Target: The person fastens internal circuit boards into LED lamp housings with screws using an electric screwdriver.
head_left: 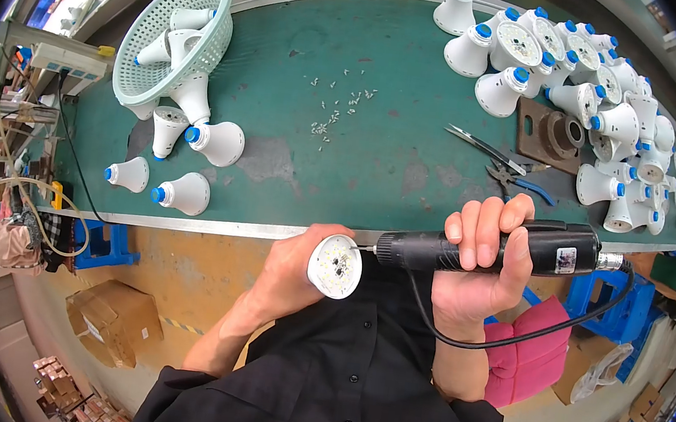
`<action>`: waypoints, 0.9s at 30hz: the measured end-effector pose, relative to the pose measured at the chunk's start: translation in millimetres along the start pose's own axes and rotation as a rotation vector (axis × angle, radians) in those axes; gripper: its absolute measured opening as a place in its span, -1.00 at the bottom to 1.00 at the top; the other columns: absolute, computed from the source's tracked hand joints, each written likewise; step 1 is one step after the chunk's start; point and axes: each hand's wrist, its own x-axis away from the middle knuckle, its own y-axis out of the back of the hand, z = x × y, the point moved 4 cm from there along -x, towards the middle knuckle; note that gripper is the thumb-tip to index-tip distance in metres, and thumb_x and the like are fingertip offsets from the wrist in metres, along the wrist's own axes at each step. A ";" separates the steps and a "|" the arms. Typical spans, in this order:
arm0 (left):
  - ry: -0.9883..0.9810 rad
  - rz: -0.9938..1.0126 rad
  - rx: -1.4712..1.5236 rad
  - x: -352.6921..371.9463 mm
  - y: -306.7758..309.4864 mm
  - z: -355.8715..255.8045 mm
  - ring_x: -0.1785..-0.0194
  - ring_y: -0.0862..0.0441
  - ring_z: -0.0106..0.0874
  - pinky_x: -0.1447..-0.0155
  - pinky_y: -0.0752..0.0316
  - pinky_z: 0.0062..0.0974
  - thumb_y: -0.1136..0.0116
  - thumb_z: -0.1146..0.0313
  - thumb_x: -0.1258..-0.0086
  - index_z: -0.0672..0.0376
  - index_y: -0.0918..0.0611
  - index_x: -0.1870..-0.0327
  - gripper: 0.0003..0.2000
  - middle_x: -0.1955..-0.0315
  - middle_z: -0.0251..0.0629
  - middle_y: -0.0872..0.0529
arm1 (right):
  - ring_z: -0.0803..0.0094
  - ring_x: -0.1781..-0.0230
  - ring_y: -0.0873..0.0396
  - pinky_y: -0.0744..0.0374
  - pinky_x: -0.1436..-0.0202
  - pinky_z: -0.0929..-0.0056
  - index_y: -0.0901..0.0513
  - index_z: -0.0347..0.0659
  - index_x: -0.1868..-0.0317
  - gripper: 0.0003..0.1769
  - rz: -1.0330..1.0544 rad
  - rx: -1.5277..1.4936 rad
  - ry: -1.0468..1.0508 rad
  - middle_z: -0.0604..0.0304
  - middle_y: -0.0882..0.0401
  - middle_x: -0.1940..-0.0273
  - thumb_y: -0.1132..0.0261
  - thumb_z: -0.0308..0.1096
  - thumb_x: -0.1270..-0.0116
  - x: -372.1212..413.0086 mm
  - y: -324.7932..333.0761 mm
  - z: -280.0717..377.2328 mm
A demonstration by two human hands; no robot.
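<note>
My left hand [291, 271] is closed round a white lamp housing [335, 266], its round face with small LEDs turned toward the camera. In my right hand [486, 265] lies a black electric screwdriver [467, 247], held level with its tip pointing left. That tip meets the upper right part of the lamp's face. Small screws [332, 114] are scattered on the green table [288, 64] beyond my hands. Tweezers [487, 149] and pliers [522, 184] lie on the table above the screwdriver.
A pale green basket [223, 35] with white housings leans at the left, more housings [190, 193] beside it. Many blue-capped housings [502, 90] crowd the right, around a brown metal block [537, 134]. The screwdriver's black cable [498, 343] loops below my right hand.
</note>
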 end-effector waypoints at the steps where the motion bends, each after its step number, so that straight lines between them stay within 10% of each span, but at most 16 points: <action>1: -0.008 -0.004 -0.004 0.0 0.0 0.4 0.10 -0.79 -0.17 0.05 -0.68 -0.37 -0.48 0.59 -0.08 0.14 -0.62 -0.05 -0.54 0.11 -0.20 -0.77 | 0.65 0.55 -0.27 -0.44 0.22 0.51 -0.40 -0.06 0.16 -0.79 0.006 -0.001 0.000 0.45 -0.29 0.53 -0.27 -0.20 -0.50 -0.7 0.2 -0.6; 27: 0.021 -0.021 -0.041 -21.2 28.9 13.6 0.08 -0.77 -0.14 0.06 -0.66 -0.33 -0.47 0.60 -0.04 0.11 -0.61 -0.08 -0.49 0.16 -0.17 -0.78 | 0.62 0.49 -0.28 -0.43 0.17 0.51 -0.45 -0.14 0.07 -0.82 0.011 -0.101 -0.049 0.42 -0.28 0.50 -0.22 -0.24 -0.54 -32.5 -5.4 -30.1</action>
